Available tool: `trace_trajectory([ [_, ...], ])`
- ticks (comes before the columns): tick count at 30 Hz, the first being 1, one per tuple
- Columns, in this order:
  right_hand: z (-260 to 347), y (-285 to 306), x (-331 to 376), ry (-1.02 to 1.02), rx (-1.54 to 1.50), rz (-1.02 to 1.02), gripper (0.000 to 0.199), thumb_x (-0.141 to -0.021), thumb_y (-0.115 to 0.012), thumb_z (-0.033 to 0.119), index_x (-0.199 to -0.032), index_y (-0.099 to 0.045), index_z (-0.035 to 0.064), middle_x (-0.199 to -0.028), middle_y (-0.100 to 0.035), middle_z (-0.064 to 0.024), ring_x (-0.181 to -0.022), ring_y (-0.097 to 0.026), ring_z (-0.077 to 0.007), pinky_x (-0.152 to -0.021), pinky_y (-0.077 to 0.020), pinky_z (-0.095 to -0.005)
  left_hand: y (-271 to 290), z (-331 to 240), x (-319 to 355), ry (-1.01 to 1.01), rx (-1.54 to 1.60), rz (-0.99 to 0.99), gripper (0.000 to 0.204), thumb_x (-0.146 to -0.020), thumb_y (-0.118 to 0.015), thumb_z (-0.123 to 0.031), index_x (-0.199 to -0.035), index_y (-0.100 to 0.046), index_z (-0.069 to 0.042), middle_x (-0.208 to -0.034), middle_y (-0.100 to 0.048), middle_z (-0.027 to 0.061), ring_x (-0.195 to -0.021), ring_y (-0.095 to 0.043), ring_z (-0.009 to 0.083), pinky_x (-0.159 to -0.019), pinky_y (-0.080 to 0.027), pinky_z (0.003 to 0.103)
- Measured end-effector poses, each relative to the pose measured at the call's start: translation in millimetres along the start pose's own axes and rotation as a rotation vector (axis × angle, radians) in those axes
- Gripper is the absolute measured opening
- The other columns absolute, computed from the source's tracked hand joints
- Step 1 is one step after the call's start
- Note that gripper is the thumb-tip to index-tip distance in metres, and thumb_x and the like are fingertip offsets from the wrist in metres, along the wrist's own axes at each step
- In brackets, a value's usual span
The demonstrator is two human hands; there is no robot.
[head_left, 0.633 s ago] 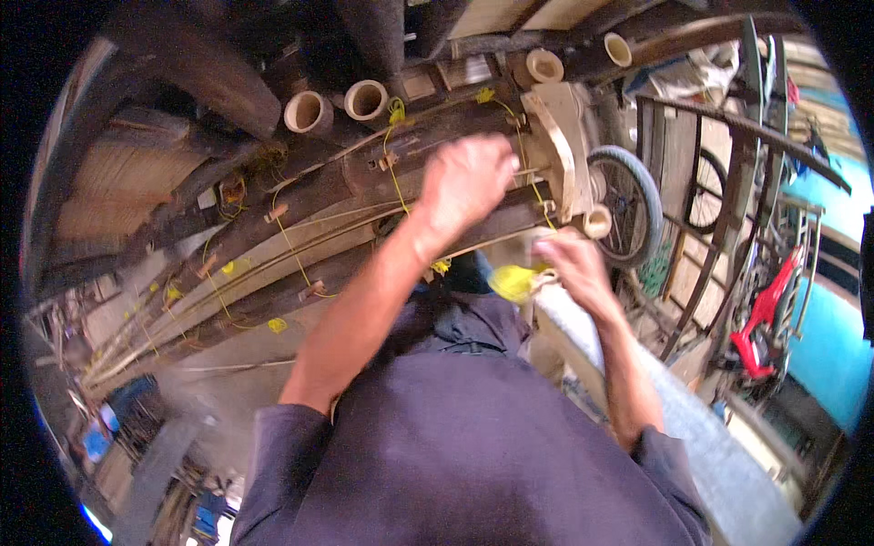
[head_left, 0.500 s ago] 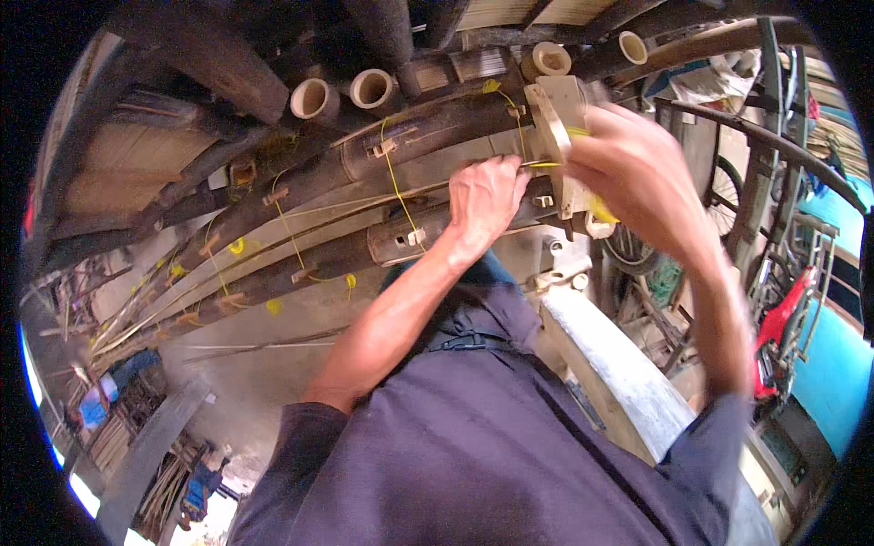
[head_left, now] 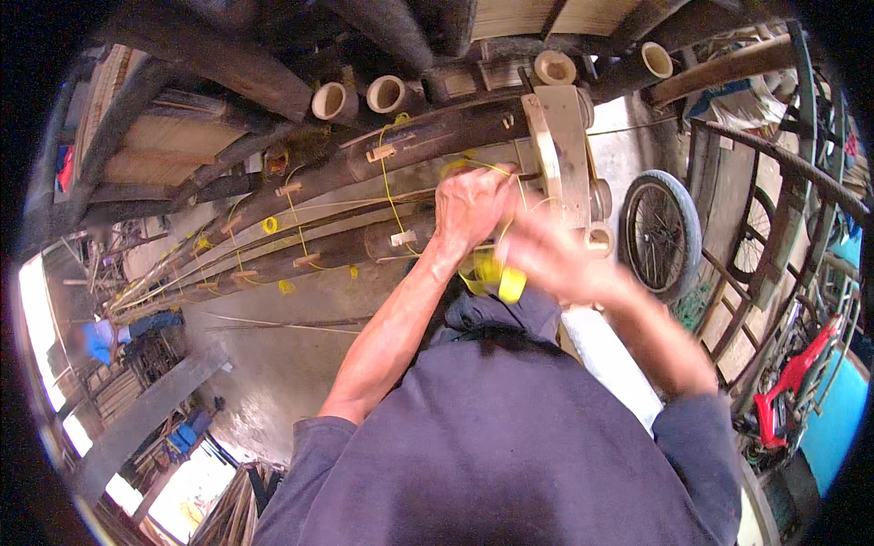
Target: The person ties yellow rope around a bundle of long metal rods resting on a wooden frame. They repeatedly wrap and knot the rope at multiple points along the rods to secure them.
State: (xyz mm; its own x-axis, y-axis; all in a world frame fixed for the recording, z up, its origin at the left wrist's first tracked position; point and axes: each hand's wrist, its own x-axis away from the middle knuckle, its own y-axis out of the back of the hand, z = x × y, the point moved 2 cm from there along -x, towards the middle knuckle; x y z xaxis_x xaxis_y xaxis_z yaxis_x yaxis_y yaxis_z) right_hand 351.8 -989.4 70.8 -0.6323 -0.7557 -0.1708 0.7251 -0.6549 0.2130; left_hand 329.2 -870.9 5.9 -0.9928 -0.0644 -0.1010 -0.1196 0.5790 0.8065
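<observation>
The left hand (head_left: 469,207) is closed around yellow string (head_left: 492,273) at the end of the bamboo poles (head_left: 364,246), beside a wooden frame (head_left: 560,155). The right hand (head_left: 546,259) is blurred; its grip cannot be told.

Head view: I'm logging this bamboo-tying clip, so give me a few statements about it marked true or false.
1. The left hand presses on the bamboo poles. True.
2. The cord near the hands is red. False: it is yellow.
3. The right hand is sharp and still. False: it is motion-blurred.
4. A spoked wheel stands to the right of the hands. True.
5. The sleeves are white. False: they are dark blue-grey.
</observation>
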Motion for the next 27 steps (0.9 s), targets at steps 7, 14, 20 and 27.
trace_trajectory([
  [7,-67,-72,64,-0.182,0.355,0.183,0.020,-0.076,-0.053,0.010,-0.096,-0.057,0.0088,-0.066,-0.059,-0.0208,-0.066,-0.062,-0.0365,-0.058,-0.0498,-0.0458,42,-38,-86,0.273,1.088,0.191,0.029,-0.093,-0.046,-0.027,-0.081,-0.058,-0.004,-0.069,-0.054,-0.0002,-0.066,-0.051,0.0116,-0.066,-0.045,0.028],
  [14,-57,-49,68,-0.299,0.515,0.305,0.010,-0.075,-0.052,0.012,-0.083,-0.055,0.0085,-0.059,-0.058,-0.0176,-0.060,-0.060,-0.0367,-0.055,-0.0471,-0.0474,-61,60,-164,0.598,1.210,0.041,0.030,-0.090,-0.045,-0.035,-0.080,-0.049,-0.007,-0.059,-0.041,-0.0003,-0.050,-0.037,0.0083,-0.044,-0.030,0.028],
  [20,-16,-57,65,-0.101,0.431,0.183,0.047,-0.064,-0.061,0.008,-0.111,-0.057,0.0095,-0.107,-0.055,-0.0147,-0.103,-0.050,-0.0325,-0.086,-0.0454,-0.0414,22,110,-149,0.242,0.480,0.366,0.042,-0.091,-0.047,-0.040,-0.107,-0.057,-0.003,-0.095,-0.062,0.0107,-0.089,-0.059,0.0223,-0.078,-0.047,0.033],
  [27,-12,-155,98,-0.599,-0.173,0.091,0.054,-0.077,-0.060,0.009,-0.128,-0.042,0.0066,-0.096,-0.059,-0.0107,-0.088,-0.058,-0.0238,-0.081,-0.0462,-0.0328,188,233,-37,0.180,0.197,0.173,0.034,-0.091,-0.052,-0.033,-0.115,-0.059,-0.010,-0.107,-0.063,0.0107,-0.104,-0.059,0.0218,-0.084,-0.047,0.035],
])
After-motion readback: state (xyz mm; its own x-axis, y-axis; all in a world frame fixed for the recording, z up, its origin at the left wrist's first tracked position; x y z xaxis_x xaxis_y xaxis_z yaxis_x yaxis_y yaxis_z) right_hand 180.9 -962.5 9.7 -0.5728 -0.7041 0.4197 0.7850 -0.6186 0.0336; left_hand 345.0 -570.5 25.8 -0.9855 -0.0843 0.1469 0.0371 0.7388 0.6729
